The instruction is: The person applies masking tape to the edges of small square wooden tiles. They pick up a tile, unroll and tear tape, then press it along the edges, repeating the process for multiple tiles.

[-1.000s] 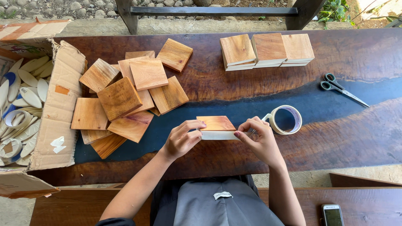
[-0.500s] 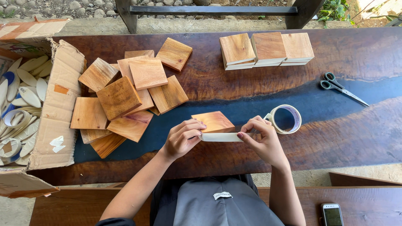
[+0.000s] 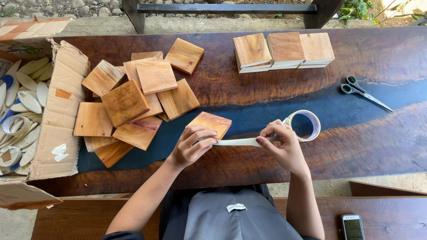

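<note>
Left hand (image 3: 192, 146): grip clamped on wooden square (image 3: 209, 125) and on near end of tape strip (image 3: 235, 142); square tilted, near-left edge under the fingers, sat at middle of surface (image 3: 378, 146), just right of the loose pile.

Right hand (image 3: 282, 144): grip pinched together on far-right part of tape strip, beside tape roll (image 3: 304, 125); roll touching the fingers, standing on edge on the dark band of the surface.

Tape strip: pale, stretched level between both hands, running from the square to the roll.

Loose wooden squares (image 3: 133, 100): heaped and overlapping, left of middle, just beside cardboard box.

Stacked wooden squares (image 3: 284, 51): three neat stacks side by side, far side, right of middle, well apart from the hands.

Scissors (image 3: 362, 92): lay flat at right, dark handles to the far left, blades shut, well apart from the roll.

Cardboard box (image 3: 53, 120): open, far left edge, flap folded onto the surface, pale oval pieces (image 3: 24, 93) inside.

Phone (image 3: 352, 226): near right, on a lower wooden ledge.
</note>
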